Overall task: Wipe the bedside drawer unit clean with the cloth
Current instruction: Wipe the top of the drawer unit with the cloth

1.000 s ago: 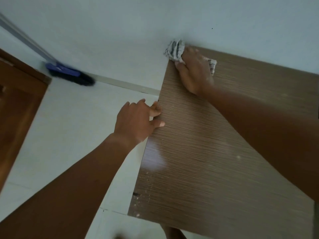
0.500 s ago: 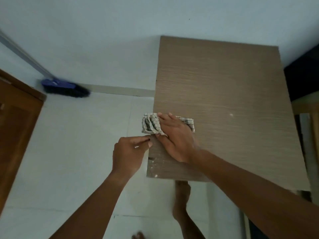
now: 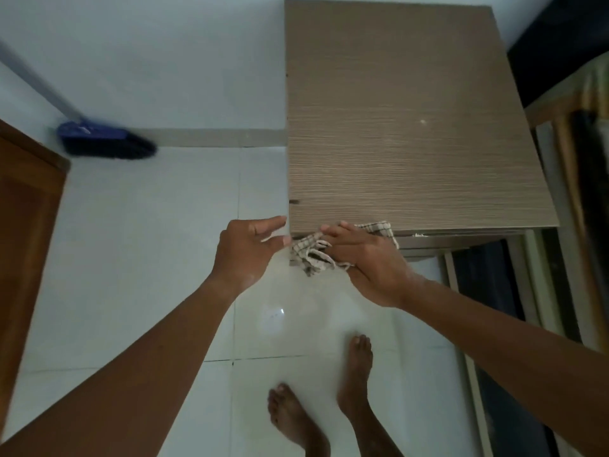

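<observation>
The bedside drawer unit (image 3: 408,120) has a brown wood-grain top and stands against the white wall. A checked grey-white cloth (image 3: 313,253) hangs bunched over the unit's near left corner. My right hand (image 3: 365,262) presses on the cloth at that front edge, with part of the cloth hidden under the palm. My left hand (image 3: 247,250) hovers just left of the corner with fingers spread, holding nothing, its fingertips close to the cloth.
A blue broom head (image 3: 105,140) leans at the wall on the left. A brown wooden door (image 3: 23,225) is at the far left. My bare feet (image 3: 329,390) stand on the white tiled floor. A bed frame (image 3: 566,179) flanks the unit's right side.
My right hand has dragged the cloth from the far left corner down the left side to the near front edge. My left hand let go of the unit's side edge and opened.
</observation>
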